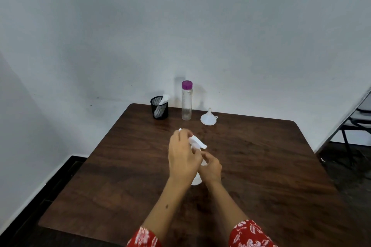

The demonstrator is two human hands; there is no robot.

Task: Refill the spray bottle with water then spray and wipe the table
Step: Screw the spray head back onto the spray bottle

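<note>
A white spray bottle (pixel 197 143) stands in the middle of the dark wooden table (pixel 261 166), mostly hidden by my hands. My left hand (pixel 183 158) is closed around its white trigger head, and my right hand (pixel 210 167) grips its body just below. Only the nozzle and a bit of the bottle's base show. At the far edge stands a clear water bottle (pixel 187 104) with a purple cap, upright and shut. A white funnel (pixel 208 118) rests upside down to its right. A white cloth (pixel 161 105) sticks out of a black mesh cup (pixel 159 108) to its left.
The table's far edge sits against a pale wall. A folding chair (pixel 355 124) stands at the right, beyond the table's corner. Dark floor runs along the left side.
</note>
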